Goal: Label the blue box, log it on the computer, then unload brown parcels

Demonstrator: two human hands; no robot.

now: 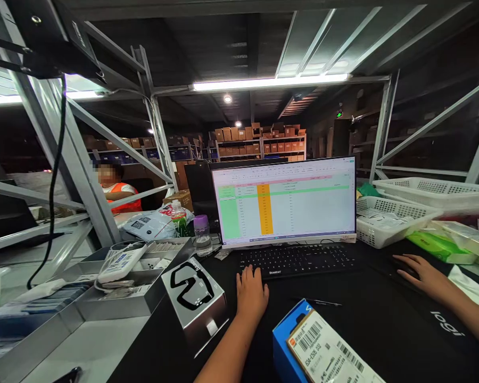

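My left hand (252, 292) rests with spread fingers at the left front edge of a black keyboard (303, 259), its fingertips on or just over the keys. Far to the right, my right hand (421, 274) lies low over the black desk mat (383, 319), fingers stretched out and thumb apart. The surface under it is too dark to tell whether a mouse is there. A monitor (283, 207) behind the keyboard displays a spreadsheet with green, orange and pink cells. Between my forearms lies a blue box (285, 332) with a white barcode label (327, 346) on top.
A silver box (193, 290) with a black goggle-like print stands left of my left hand. Nearby are a purple-capped bottle (202, 234), grey divided trays (115, 303), and a thin dark pen-like item (321, 302). White baskets (395, 213) stand right. A person in an orange vest (130, 197) sits beyond the rack.
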